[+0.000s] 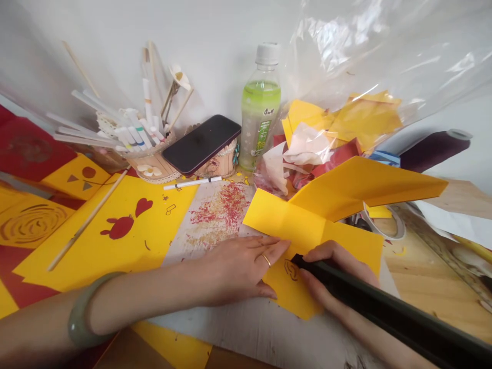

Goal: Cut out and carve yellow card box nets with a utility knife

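My left hand (238,266) lies flat with its fingers stretched over a folded sheet of yellow paper (305,207), pressing its left side. A ring is on one finger and a pale green bangle (82,312) circles the wrist. Closed around a long black tool (361,282), my right hand (346,256) rests at the paper's right. The tool's squared front end sits by small dark curved marks (291,270) on the paper; its exact kind is unclear. Beneath lies a pale board (215,205) covered in red and gold smears.
A bottle of green drink (260,107), a phone (203,143) on small baskets and several markers (132,136) stand along the wall. Paper scraps (311,148) and a tape roll (392,225) lie right. Yellow sheets (88,246) and a wooden stick (88,220) lie left.
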Tool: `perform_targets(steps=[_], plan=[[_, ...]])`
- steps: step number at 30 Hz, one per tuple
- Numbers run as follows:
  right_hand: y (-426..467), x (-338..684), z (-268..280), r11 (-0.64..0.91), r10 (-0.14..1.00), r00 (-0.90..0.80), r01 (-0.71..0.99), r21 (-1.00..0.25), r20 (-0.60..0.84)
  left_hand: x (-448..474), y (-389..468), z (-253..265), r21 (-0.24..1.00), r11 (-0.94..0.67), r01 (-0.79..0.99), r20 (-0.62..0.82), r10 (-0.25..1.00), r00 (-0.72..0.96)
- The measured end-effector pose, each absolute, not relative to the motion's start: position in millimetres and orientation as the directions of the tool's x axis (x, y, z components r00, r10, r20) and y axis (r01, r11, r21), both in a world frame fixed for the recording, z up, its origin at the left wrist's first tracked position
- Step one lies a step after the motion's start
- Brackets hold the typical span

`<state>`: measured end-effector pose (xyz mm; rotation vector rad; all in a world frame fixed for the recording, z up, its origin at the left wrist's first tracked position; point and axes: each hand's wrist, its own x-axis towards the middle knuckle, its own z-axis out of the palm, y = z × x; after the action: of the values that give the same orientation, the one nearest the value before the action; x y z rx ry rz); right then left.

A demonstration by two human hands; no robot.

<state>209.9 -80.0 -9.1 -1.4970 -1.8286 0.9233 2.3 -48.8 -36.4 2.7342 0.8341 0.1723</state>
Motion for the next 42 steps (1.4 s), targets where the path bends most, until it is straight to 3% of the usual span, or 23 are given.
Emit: perform_targets(steps=[6,10,14,20,28,34,42], plan=[[-82.0,208.2,-10.4,0.180,0.965,-0.263,0.603,-0.777,0.019,6.1,-62.9,-43.8,0.174,-0.842,0.511,0.349,0.538,0.767],[-76.9,207.5,-13.6,0.169,0.976,-0.216,0.624,-0.763,0.040,3.5,-67.2,-39.3,0.173,-0.859,0.482,0.392,0.509,0.766],[-76.0,206.3,-9.9,0.111,0.987,-0.158,0.593,-0.797,0.019,2.2,-76.6,-35.7,-0.008,-0.886,0.463,0.443,0.412,0.796],[-85.8,202.9,-6.1,0.034,0.999,0.000,0.577,-0.816,0.042,6.0,-88.3,-36.8,-0.128,-0.871,0.475,0.451,0.375,0.810],[-85.0,201.6,-16.3,0.160,0.985,-0.157,0.617,-0.770,0.079,8.3,-96.4,-32.7,-0.250,-0.844,0.475,0.414,0.351,0.840],[-86.6,203.0,-27.7,0.286,0.957,-0.231,0.647,-0.707,0.177,8.0,-96.7,-32.8,-0.247,-0.850,0.465,0.391,0.351,0.851],[-86.3,204.8,-31.2,0.310,0.949,-0.253,0.659,-0.685,0.186,7.2,-96.2,-32.2,-0.260,-0.844,0.468,0.388,0.353,0.851]])
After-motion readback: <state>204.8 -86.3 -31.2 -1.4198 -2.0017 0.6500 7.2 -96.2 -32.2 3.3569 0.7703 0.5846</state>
